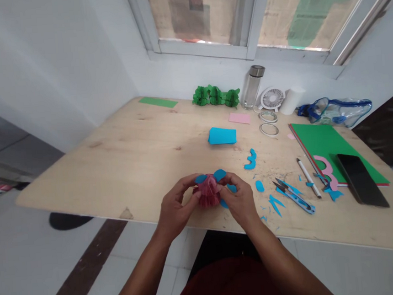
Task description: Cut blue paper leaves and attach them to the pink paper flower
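Between my two hands, near the table's front edge, is a pink folded-paper craft piece [209, 193] with fanned layers. Blue paper ovals [220, 175] stick out at its top on both sides. My left hand [177, 205] pinches its left side, and my right hand [238, 200] pinches its right side. More blue ovals lie partly hidden by my right hand. Right of that hand are a loose blue oval [259, 186], blue paper scraps [275, 204] and blue-handled thread snips [295, 197].
A folded blue paper [222, 136] and a pink slip [239, 118] lie mid-table. Behind stand a green paper garland [215, 96], a bottle [251, 90] and a small fan [272, 98]. Tape rolls [269, 129], a marker [309, 178], green sheets [319, 139] and a phone [362, 180] are to the right.
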{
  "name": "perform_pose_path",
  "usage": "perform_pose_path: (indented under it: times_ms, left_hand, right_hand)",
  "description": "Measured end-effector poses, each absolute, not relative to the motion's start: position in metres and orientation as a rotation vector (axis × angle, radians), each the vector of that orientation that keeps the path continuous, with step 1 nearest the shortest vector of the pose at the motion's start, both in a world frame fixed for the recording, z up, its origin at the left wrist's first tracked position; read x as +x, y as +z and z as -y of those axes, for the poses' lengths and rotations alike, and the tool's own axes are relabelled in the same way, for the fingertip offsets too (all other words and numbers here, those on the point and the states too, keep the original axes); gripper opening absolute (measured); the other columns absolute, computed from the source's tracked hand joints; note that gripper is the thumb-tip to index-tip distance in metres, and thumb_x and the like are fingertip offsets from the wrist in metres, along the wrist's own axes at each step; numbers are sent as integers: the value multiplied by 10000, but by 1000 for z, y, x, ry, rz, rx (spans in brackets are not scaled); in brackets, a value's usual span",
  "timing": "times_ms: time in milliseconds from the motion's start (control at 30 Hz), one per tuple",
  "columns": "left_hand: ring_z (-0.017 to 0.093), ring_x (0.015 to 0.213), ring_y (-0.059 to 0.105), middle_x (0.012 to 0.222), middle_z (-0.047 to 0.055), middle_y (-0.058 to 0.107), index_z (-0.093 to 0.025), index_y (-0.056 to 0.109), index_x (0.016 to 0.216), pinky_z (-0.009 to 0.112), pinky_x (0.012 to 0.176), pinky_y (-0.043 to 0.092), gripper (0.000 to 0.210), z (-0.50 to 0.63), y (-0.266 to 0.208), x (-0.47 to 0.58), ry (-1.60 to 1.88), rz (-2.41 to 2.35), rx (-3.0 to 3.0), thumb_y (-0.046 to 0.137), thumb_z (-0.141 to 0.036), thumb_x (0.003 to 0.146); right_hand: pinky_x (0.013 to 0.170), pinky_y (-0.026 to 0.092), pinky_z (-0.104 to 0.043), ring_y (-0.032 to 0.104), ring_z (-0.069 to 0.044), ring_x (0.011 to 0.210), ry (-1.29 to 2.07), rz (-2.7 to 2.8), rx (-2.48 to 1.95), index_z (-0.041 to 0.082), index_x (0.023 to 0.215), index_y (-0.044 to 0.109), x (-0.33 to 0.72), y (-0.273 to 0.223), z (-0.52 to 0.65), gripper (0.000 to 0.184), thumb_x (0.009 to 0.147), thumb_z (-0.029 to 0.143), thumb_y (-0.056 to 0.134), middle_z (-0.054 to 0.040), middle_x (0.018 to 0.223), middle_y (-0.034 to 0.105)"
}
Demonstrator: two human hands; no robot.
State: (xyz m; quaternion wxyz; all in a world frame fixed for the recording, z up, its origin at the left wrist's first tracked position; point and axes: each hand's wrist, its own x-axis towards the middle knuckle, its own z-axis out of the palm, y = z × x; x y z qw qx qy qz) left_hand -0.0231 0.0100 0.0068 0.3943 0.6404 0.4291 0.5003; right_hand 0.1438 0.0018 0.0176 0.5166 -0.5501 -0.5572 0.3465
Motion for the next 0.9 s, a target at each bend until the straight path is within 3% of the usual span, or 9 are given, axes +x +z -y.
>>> perform_pose_path:
  times_ms: [300,567,900]
  left_hand:
    - [233,1128,573,1201,82,614,-221,568,1167,425,1021,431,401,-6,13,-23,1207,-1149,1648,650,-275,778]
    - [224,1169,538,1243,69,579,-251,525,1226,411,1046,398,476,-1,9,-25,1185,-1126,1658,668,-275,772]
    - [232,1148,553,1205,71,590,-248,492,1248,432,1019,421,495,10,0,-30,1125,-1261,1738,644,-312,782]
  right_hand:
    - [767,494,-309,625,-169,815,811,1375,-1290,221,969,648,144,13,4,202,771,234,610,-17,870,680]
    - [868,473,-410,606,-218,934,691,1473,-1327,263,1181,552,143,8,14,455,740,256,663,-46,1014,642]
    - [850,489,-396,610,-212,942,519,1339,-1386,215,1108,602,194,7,35,303,812,280,606,-82,1057,645]
